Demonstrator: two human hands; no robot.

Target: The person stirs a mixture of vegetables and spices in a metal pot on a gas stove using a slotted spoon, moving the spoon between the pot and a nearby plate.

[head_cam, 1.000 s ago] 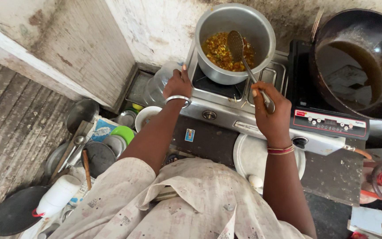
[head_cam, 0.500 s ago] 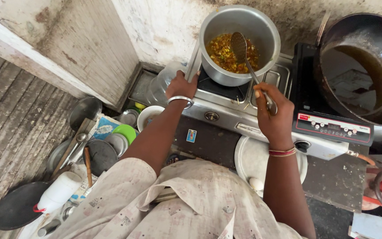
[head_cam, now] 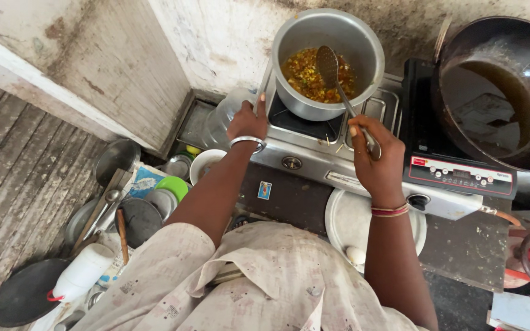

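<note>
I take the steel stove [head_cam: 314,150] as my landmark and go left to right. Far left of it, low on the floor side, a dark flat pan [head_cam: 23,294] and a white bottle [head_cam: 84,273] lie among stacked utensils; contents not readable. Closer to the stove's left edge sit a white bowl [head_cam: 207,162], looks empty, and a green lid [head_cam: 173,187] on a steel dish. My left hand [head_cam: 248,122] rests at the stove's left front corner, fingers loosely together with one raised toward the pot, holding nothing that I can see. On the stove's burner stands the steel pot [head_cam: 329,61], upright, roughly a third full of a chopped yellow-orange mix that looks wet and partly cooked; I judge stirring is mid-way, nothing plated yet. The ladle [head_cam: 332,70] has its bowl in the mix, with the handle slanting down to my right hand [head_cam: 378,159], which is fisted around it. Below the stove's front, a white plate [head_cam: 348,220] holds one pale egg-like lump. Right of the stove, a big dark wok [head_cam: 504,92] holds a shallow pool of brown oil.
</note>
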